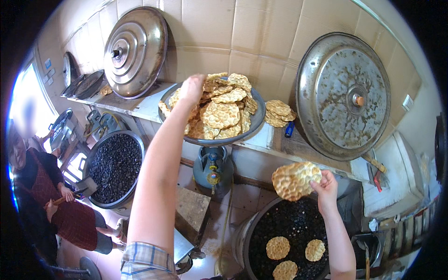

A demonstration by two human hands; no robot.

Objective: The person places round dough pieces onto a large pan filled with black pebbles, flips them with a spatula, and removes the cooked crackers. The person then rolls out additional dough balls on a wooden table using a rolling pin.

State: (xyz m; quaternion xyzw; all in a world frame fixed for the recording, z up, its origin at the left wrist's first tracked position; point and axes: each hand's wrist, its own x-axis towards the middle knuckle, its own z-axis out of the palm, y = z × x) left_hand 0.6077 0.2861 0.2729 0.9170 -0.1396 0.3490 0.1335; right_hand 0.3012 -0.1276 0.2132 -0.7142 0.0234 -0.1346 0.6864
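Note:
My right hand (325,190) grips a dimpled round flatbread (296,181) by its edge, above the far rim of a round oven full of dark pebbles (297,224). Three more flatbreads lie on those pebbles, among them one (278,247) at the left and one (315,250) at the right. Reaching up and away, my left hand (193,89) is at the left part of a heap of baked flatbreads (220,114) in a wide grey metal basin (210,141). Its fingers are partly hidden, and whether they hold a bread cannot be told.
A gas cylinder (213,168) stands below the shelf (259,140). Large metal lids (136,52) (343,98) lean on the wall. A small flatbread stack (279,112) lies beside a blue-handled item (289,129). At left, a person (59,199) holds a scraper by another pebble-filled oven (113,168).

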